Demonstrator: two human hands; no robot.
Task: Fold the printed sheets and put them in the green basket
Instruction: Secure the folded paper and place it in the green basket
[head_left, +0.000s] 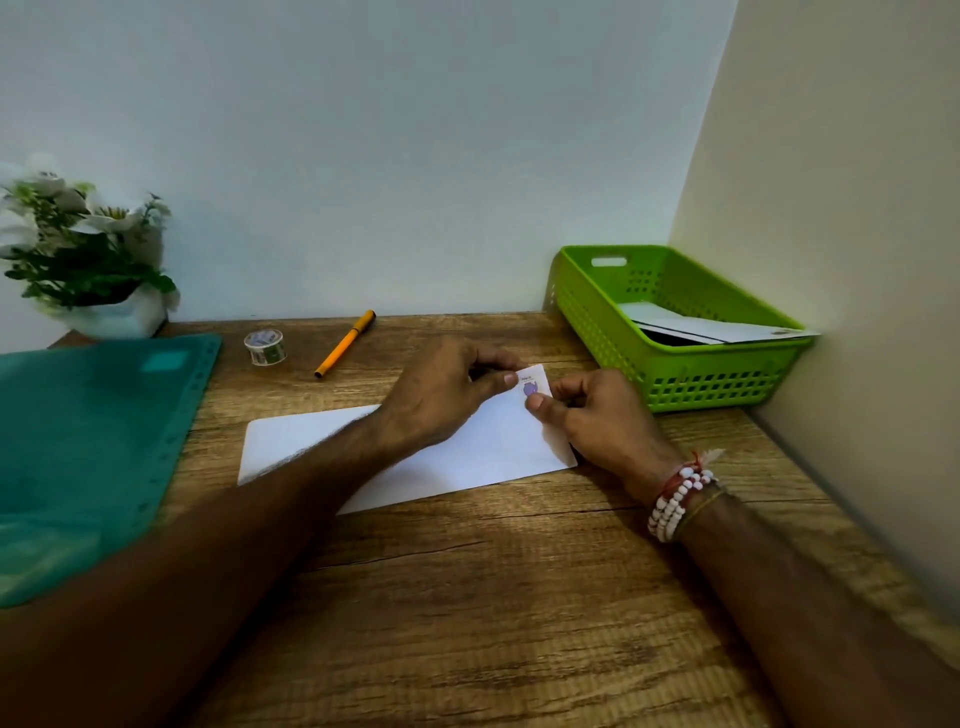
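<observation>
Our left hand (441, 395) and right hand (597, 421) pinch the far right corner of the sheet (493, 452), lying lengthwise leftward, basket (701, 384) just beyond.

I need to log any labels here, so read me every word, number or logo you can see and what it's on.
Nothing is legible.
Folded sheet: purple logo and tiny print at its corner, too small.
Tape roll: printed pattern, blurred.
Sheet in green basket: corner mark, illegible.
</observation>
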